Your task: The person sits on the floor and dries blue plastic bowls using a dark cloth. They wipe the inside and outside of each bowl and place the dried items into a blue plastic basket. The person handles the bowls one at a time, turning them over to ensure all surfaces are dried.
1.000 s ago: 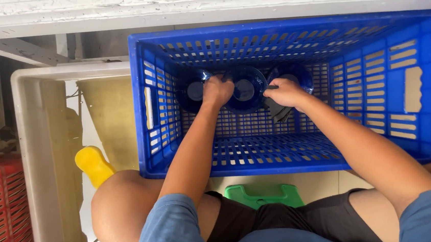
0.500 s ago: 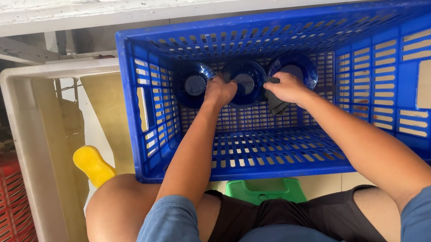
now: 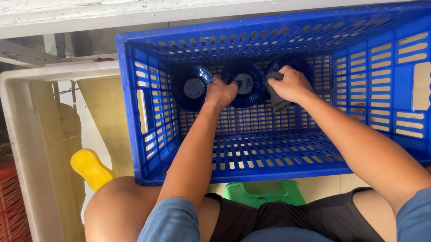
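A big blue slatted plastic crate (image 3: 411, 136) stands in front of me. Three dark blue glass bowls lie in a row on its floor at the far side: left bowl (image 3: 190, 87), middle bowl (image 3: 246, 83), right bowl (image 3: 293, 63). My left hand (image 3: 219, 92) grips the rim of the middle bowl, between it and the left bowl. My right hand (image 3: 288, 84) rests on the right bowl and holds a dark grey cloth (image 3: 277, 100) against it. Most of the right bowl is hidden under that hand.
A white plastic tub (image 3: 23, 151) with murky water stands left of the crate; a yellow sponge (image 3: 91, 169) lies at its near side by my knee. A red crate (image 3: 1, 225) is at far left, a green stool (image 3: 264, 191) under me, a white ledge (image 3: 206, 1) beyond.
The view has shifted, so the crate sits further right in it. Both hands stay on the bowls; my left hand has slid slightly toward the middle bowl's rim.
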